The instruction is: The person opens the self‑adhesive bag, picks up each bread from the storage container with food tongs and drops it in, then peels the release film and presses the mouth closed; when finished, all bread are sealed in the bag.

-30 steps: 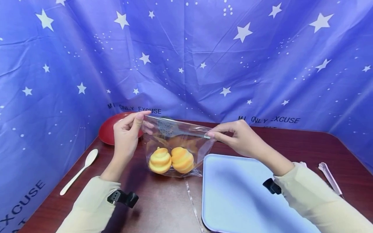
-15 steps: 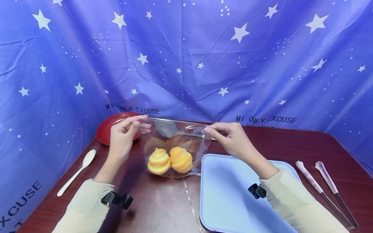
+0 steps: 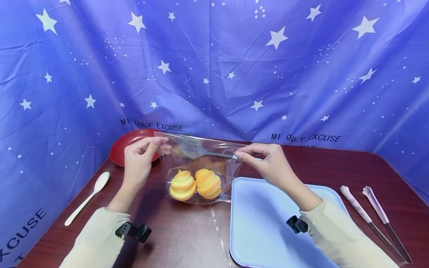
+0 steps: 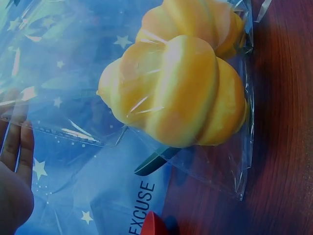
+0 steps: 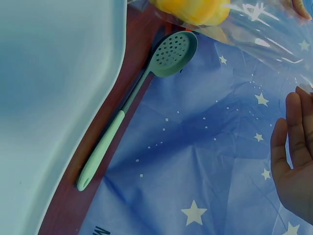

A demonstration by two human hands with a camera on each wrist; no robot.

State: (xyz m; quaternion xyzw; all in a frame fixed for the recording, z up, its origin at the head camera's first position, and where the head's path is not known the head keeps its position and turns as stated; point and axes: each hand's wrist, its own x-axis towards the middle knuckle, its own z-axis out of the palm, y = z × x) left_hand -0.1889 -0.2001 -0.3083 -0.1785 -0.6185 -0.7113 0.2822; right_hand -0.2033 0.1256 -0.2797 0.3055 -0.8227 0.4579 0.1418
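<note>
A clear plastic bag (image 3: pixel 231 173) is held spread by its top edge. Inside, at the bottom, two yellow ridged buns (image 3: pixel 182 186) (image 3: pixel 208 184) lie side by side; the left wrist view shows the nearer bun (image 4: pixel 181 93) large through the film. My left hand (image 3: pixel 139 160) pinches the bag's upper left corner between thumb and finger, other fingers extended behind the film. At the upper right corner, my right hand (image 3: pixel 269 160) pinches the edge with thumb and forefinger. Both wrist views show only parts of the hands, not the pinches themselves.
A light blue tray (image 3: pixel 268 223) lies right of the bag. Behind the bag rests a green slotted skimmer (image 5: pixel 171 53). A red plate (image 3: pixel 125 149) and a cream spoon (image 3: pixel 88 197) are at left. Two pink-handled utensils (image 3: pixel 356 204) (image 3: pixel 377 203) lie at right.
Both hands have shifted slightly left and keep hold of the bag's top edge. My right forearm has moved left, uncovering the pink-handled utensils. The buns stay at the bag's bottom.
</note>
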